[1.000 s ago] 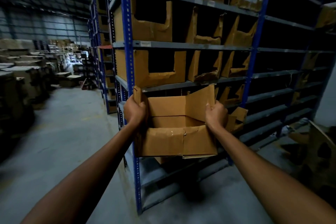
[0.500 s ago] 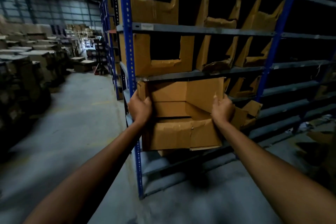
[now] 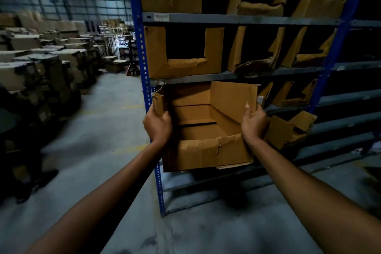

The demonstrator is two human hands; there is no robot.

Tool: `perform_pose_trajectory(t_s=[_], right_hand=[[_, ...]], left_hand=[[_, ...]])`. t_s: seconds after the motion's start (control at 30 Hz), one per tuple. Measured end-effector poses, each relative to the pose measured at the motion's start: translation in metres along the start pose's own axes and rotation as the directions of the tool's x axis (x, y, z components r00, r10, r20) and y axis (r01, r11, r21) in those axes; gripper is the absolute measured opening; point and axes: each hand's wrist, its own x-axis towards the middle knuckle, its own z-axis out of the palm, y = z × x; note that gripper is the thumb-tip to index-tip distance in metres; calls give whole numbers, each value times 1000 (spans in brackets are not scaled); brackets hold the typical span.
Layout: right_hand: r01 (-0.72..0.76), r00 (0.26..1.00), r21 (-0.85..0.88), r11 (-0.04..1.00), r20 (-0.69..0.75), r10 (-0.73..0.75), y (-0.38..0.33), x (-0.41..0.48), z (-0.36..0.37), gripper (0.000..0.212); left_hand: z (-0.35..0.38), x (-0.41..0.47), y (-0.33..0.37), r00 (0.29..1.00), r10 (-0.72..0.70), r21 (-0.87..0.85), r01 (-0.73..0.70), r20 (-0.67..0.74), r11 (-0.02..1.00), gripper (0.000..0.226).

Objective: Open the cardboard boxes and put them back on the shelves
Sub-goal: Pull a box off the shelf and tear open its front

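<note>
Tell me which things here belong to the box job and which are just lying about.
Part of the job: the open cardboard box, gripped by the left hand and right hand; the blue shelf rack; the cut-open boxes already shelved.
Just lying about: the stacked cartons across the aisle; the low carton on the floor farther down.

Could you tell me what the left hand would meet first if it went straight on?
Probably the blue upright, just ahead of the left hand gripping the cardboard box by its left wall; depth is unclear.
</note>
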Motion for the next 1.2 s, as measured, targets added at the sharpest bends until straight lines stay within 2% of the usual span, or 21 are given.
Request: perform_pose_trajectory(t_s=[0.17, 0.33, 0.4, 0.5, 0.57, 0.87, 0.93, 1.03, 1.1, 1.2], right_hand=[[-29, 995, -25, 999, 94, 31, 9, 9, 10, 28], [-136, 963, -71, 988, 226, 148, 12, 27, 9, 32], [-202, 926, -145, 969, 294, 237, 21, 31, 9, 38], [-244, 817, -299, 923, 450, 362, 39, 33, 4, 42], [-255, 764, -348, 902, 499, 408, 47, 33, 3, 40], [-120, 790, -447, 887, 498, 358, 55, 59, 13, 48], [-123, 750, -466, 876, 534, 390, 61, 59, 20, 46], [-226, 676, -367, 902, 608, 416, 65, 48, 36, 31], [-260, 675, -322, 910, 613, 409, 65, 44, 54, 24], [-222, 721, -323, 920, 581, 378, 72, 51, 90, 19]], left_hand=[[17, -6, -9, 999, 21, 65, -23, 35, 998, 28], [32, -10, -12, 998, 45, 59, -47, 42, 997, 23], [39, -12, -21, 997, 56, 56, -59, 53, 997, 24], [48, -19, -39, 999, 20, 35, -21, 29, 999, 34], [56, -21, -44, 1000, 10, 28, -10, 12, 1000, 38], [89, -12, -61, 995, 80, 64, -83, 61, 994, 47], [93, -8, -73, 998, 46, 70, -49, 46, 996, 44], [97, 9, -96, 996, -89, 47, 90, -8, 995, 29], [102, 26, -105, 989, -144, 51, 145, -22, 988, 19], [112, 44, -116, 984, -178, 65, 176, 21, 982, 24]])
